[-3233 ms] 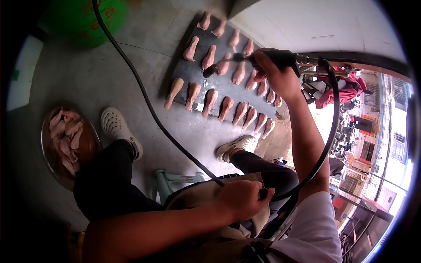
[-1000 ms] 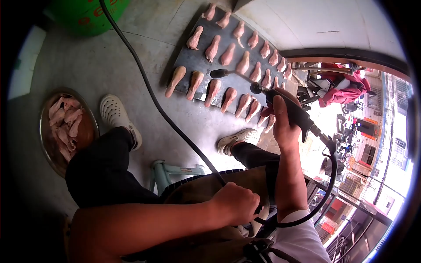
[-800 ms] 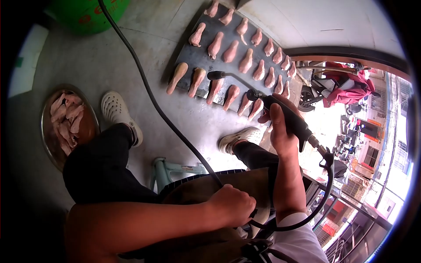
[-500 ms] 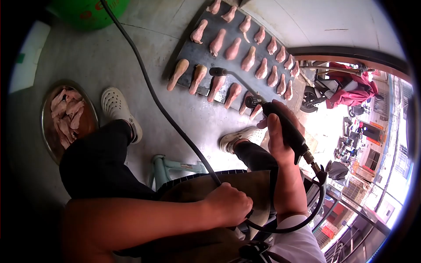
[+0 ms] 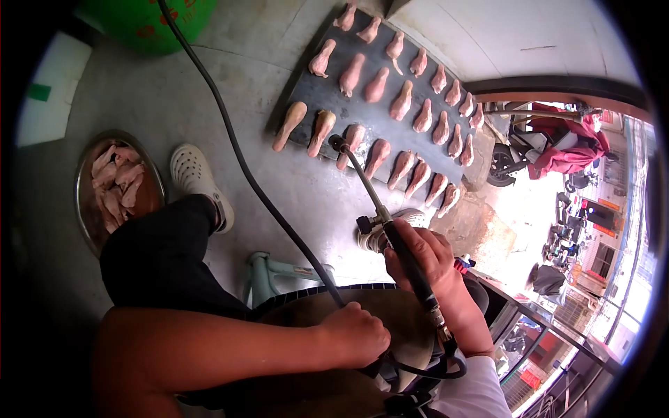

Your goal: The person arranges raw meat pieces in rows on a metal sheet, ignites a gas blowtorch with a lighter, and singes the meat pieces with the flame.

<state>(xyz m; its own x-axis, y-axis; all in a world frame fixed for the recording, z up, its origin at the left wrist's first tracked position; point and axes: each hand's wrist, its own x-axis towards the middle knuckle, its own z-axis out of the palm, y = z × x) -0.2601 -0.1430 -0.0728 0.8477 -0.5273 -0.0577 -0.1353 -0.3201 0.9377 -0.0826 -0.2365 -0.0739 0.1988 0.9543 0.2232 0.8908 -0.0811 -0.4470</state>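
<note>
Fingers wrapped around its handle, a person's right hand (image 5: 433, 256) held a gas torch (image 5: 412, 270), its burner head near the closest of three rows of raw drumsticks (image 5: 401, 102) on a dark board (image 5: 306, 92). The left hand (image 5: 355, 336) clenched a black hose (image 5: 242, 164); an oval metal tray (image 5: 151, 198) of meat pieces (image 5: 111, 182) lay near the left shoe (image 5: 191, 171).

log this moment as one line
right hand grips torch | left hand grips hose | torch tip near drumsticks on board | oval pan holds meat
</note>
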